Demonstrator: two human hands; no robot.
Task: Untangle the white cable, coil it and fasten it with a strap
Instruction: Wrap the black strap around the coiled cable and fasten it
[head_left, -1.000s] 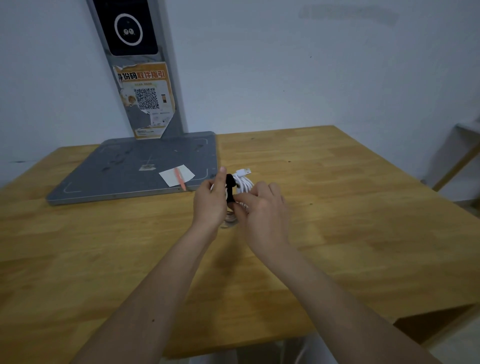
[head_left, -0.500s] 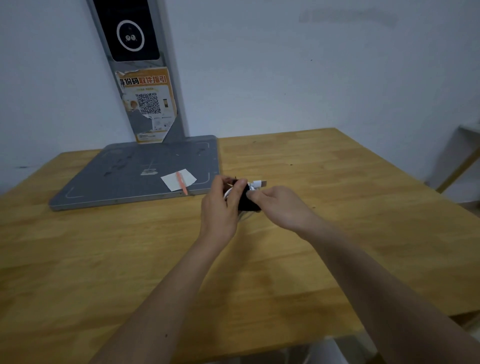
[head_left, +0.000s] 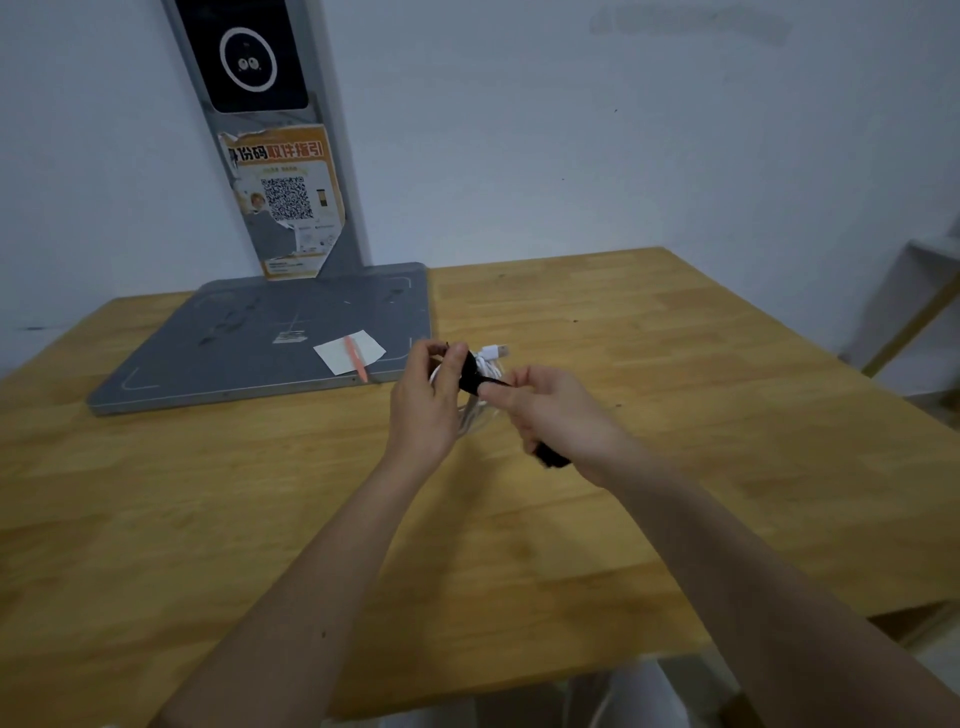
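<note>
The coiled white cable (head_left: 490, 364) is held above the middle of the wooden table (head_left: 675, 415), one plug sticking out to the upper right. My left hand (head_left: 428, 405) grips the coil, thumb pressed on the black strap (head_left: 470, 374) wrapped around it. My right hand (head_left: 550, 415) pinches the strap's free part between thumb and fingers; the strap's loose end pokes out below that palm. Most of the coil is hidden behind the two hands.
A grey flat base (head_left: 270, 343) with an upright post (head_left: 270, 130) carrying a QR-code sticker stands at the back left. On it lie a white paper slip (head_left: 349, 352) and an orange stick (head_left: 356, 358). A shelf unit (head_left: 914, 312) stands off the table's right edge.
My right hand has drawn away from the coil to the right and toward me, pulling the black strap out longer. The left hand keeps its hold on the coil.
</note>
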